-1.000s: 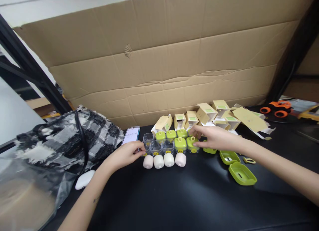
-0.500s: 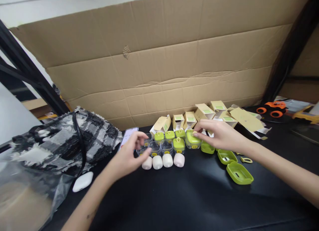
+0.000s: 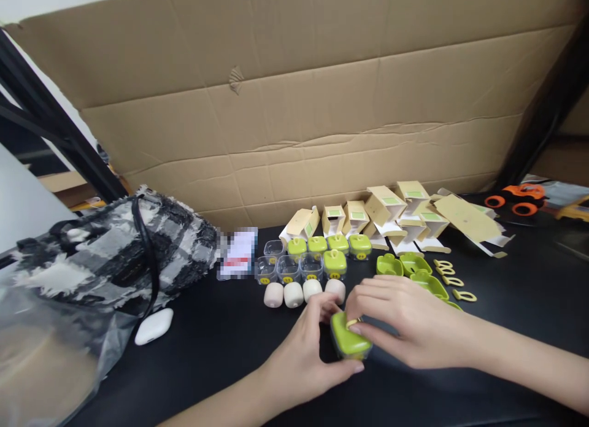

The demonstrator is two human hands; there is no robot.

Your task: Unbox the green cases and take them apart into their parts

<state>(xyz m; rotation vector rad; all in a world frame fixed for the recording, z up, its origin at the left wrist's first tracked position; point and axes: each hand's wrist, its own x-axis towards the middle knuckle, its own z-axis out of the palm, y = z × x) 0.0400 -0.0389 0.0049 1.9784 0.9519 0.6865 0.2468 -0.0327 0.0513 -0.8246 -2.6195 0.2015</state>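
A small clear box with a green lid (image 3: 343,336) is lifted over the black table in front. My right hand (image 3: 409,323) is closed, pinching the yellow loop (image 3: 353,323) on top of that lid. My left hand (image 3: 306,350) curves around the box's left side, thumb and fingers apart; whether its fingertips touch the box I cannot tell. Just behind stand a row of whitish rounded pieces (image 3: 293,294), several open clear boxes (image 3: 288,269) and several green-lidded boxes (image 3: 317,245).
Green open cases (image 3: 416,264) and yellow loops (image 3: 464,296) lie on the right. Behind are opened cartons (image 3: 386,205) against a cardboard wall (image 3: 294,108). To the left are a phone (image 3: 242,249), a white earbud case (image 3: 154,326) and a plaid bag (image 3: 115,255). An orange toy truck (image 3: 519,197) stands far right.
My right hand has brought the green-lidded box from the back row toward me. My left hand has moved right and forward of the whitish pieces, around the box. The view has shifted slightly.
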